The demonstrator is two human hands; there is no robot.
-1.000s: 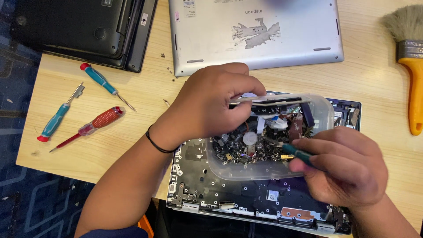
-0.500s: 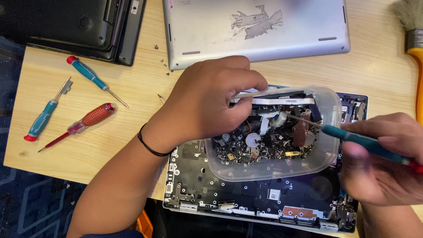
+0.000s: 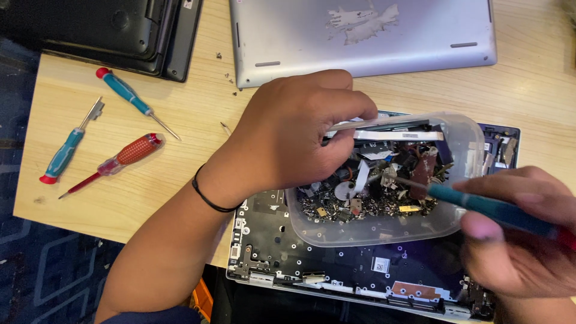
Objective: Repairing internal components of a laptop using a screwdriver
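A clear plastic tub (image 3: 420,231) full of small screws and electronic scraps rests on an opened laptop chassis (image 3: 336,270). My left hand (image 3: 294,129) reaches into the tub from the left, fingers curled among the parts near a white strip. My right hand (image 3: 516,240) holds a teal-handled screwdriver (image 3: 492,210), with its tip pointing left into the tub's contents. A black band circles my left wrist.
A silver laptop bottom cover (image 3: 360,36) lies at the top. A dark laptop (image 3: 108,30) sits top left. Three screwdrivers lie on the wooden table to the left: two teal (image 3: 129,96) (image 3: 66,150) and one red (image 3: 126,153). Loose screws lie near the cover.
My right hand has drawn back to the right with the screwdriver, its tip still in the tub. The view has shifted slightly. My left hand stays in the tub.
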